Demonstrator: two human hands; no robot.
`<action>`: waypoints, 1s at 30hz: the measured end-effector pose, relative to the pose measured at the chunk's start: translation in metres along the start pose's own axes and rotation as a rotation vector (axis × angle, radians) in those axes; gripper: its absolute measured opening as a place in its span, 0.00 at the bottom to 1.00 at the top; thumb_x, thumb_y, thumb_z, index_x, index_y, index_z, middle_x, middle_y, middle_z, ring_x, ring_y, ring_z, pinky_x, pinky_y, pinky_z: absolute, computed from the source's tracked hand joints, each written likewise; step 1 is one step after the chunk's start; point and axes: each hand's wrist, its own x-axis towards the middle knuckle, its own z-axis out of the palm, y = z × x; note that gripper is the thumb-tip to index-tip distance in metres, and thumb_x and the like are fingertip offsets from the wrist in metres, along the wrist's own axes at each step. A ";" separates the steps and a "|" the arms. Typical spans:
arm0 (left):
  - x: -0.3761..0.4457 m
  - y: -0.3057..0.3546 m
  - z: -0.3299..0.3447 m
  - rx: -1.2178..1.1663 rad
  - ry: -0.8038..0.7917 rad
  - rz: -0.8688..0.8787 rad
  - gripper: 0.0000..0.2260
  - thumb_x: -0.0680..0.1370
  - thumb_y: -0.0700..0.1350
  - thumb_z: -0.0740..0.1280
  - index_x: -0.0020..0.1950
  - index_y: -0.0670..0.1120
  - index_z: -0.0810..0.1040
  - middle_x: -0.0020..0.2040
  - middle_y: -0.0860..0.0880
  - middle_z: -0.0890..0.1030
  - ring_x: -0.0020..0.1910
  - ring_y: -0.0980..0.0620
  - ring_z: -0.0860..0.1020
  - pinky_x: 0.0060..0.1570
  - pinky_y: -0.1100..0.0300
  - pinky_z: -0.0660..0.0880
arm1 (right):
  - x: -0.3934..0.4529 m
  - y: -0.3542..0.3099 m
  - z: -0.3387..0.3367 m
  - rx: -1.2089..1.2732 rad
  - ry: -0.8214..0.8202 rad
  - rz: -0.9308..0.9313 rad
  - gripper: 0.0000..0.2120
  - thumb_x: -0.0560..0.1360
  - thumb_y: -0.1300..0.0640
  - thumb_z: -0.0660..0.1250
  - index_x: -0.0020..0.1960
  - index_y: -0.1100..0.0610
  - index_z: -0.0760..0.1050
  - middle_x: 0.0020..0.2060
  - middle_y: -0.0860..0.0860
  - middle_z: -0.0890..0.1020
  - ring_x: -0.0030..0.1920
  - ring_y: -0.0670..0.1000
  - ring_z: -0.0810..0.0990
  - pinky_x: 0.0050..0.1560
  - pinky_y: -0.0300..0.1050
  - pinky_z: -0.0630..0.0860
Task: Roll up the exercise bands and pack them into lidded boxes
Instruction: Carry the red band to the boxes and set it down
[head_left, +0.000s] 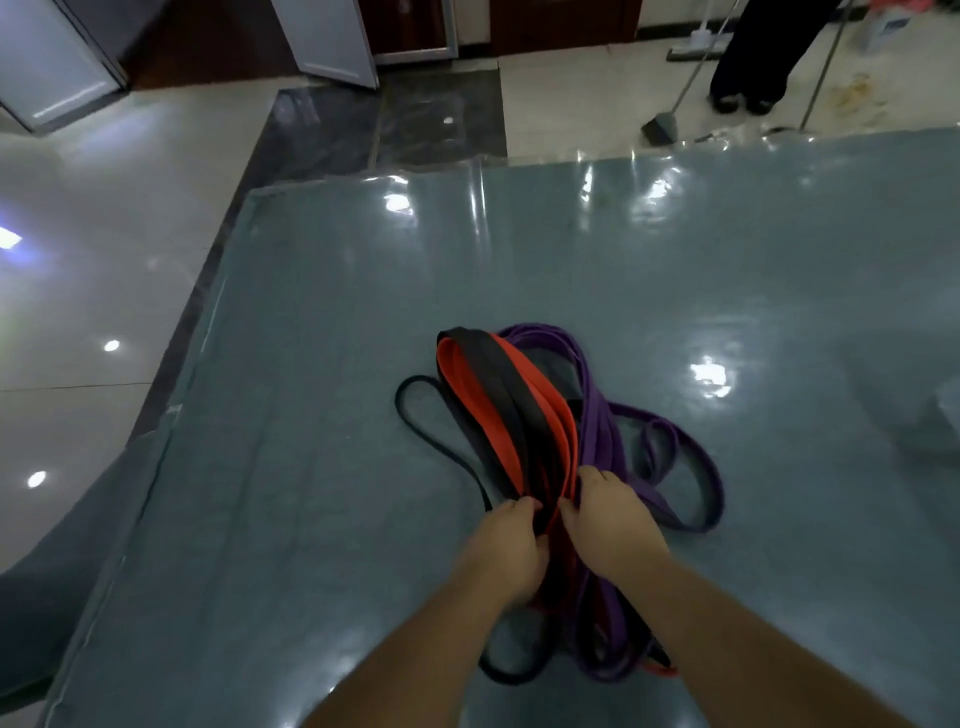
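Observation:
A tangled heap of exercise bands lies in the middle of the table (311, 467). It holds wide red bands (470, 410), black bands (498, 374), a thin black loop (415, 415) off to the left, and purple bands (597, 415) spilling to the right. My left hand (511, 551) grips the bundle at its near end, fingers closed around red and black bands. My right hand (608, 519) rests on the same bundle beside it, fingers curled over the red and purple bands. No box is in view.
The table carries a glossy grey-blue plastic cover; its left edge (171, 415) and far edge (571, 166) drop to a tiled floor. A person in dark trousers (753, 57) stands beyond the far edge with a broom (662, 127) and mop. A pale object (943, 415) sits at the right edge.

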 end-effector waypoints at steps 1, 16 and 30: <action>0.002 -0.002 -0.001 -0.036 -0.016 0.004 0.20 0.83 0.50 0.63 0.75 0.51 0.72 0.71 0.48 0.76 0.68 0.48 0.76 0.66 0.54 0.74 | 0.004 -0.003 0.002 0.043 -0.001 0.044 0.14 0.81 0.48 0.65 0.60 0.58 0.73 0.55 0.57 0.80 0.56 0.59 0.81 0.58 0.55 0.78; 0.003 -0.018 -0.005 -0.296 -0.237 -0.022 0.23 0.81 0.40 0.57 0.72 0.57 0.77 0.71 0.55 0.79 0.68 0.55 0.77 0.68 0.58 0.75 | 0.027 -0.009 0.014 0.203 -0.014 0.231 0.10 0.77 0.57 0.70 0.40 0.58 0.72 0.37 0.53 0.81 0.37 0.52 0.79 0.33 0.45 0.71; -0.031 -0.006 -0.023 -0.108 -0.078 -0.129 0.14 0.83 0.45 0.61 0.66 0.46 0.81 0.64 0.47 0.82 0.62 0.47 0.80 0.58 0.61 0.75 | -0.005 0.006 -0.029 0.791 -0.053 0.206 0.11 0.80 0.64 0.67 0.47 0.54 0.86 0.40 0.54 0.89 0.39 0.54 0.86 0.47 0.51 0.84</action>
